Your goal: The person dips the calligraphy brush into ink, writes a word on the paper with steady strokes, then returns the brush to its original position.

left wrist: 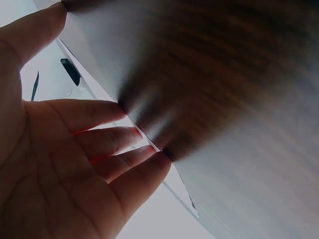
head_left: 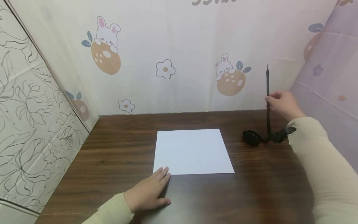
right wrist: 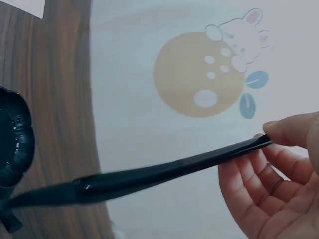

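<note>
My right hand (head_left: 283,104) pinches a black calligraphy brush (head_left: 268,81) between thumb and fingers, and the shaft stands nearly upright with its bristles down. In the right wrist view the dark bristle tip (right wrist: 42,196) is close to a black scalloped dish (right wrist: 17,139); whether they touch I cannot tell. A white sheet of paper (head_left: 193,152) lies on the table. Palm down, my left hand (head_left: 149,191) rests on the table with fingers stretched out, their tips at the paper's near left corner.
The brown wooden table (head_left: 117,149) ends at a pale printed curtain (head_left: 190,56) behind. Right of the dish is a small dark object (head_left: 278,137), partly hidden by my wrist. A flower-patterned panel (head_left: 30,102) borders the left.
</note>
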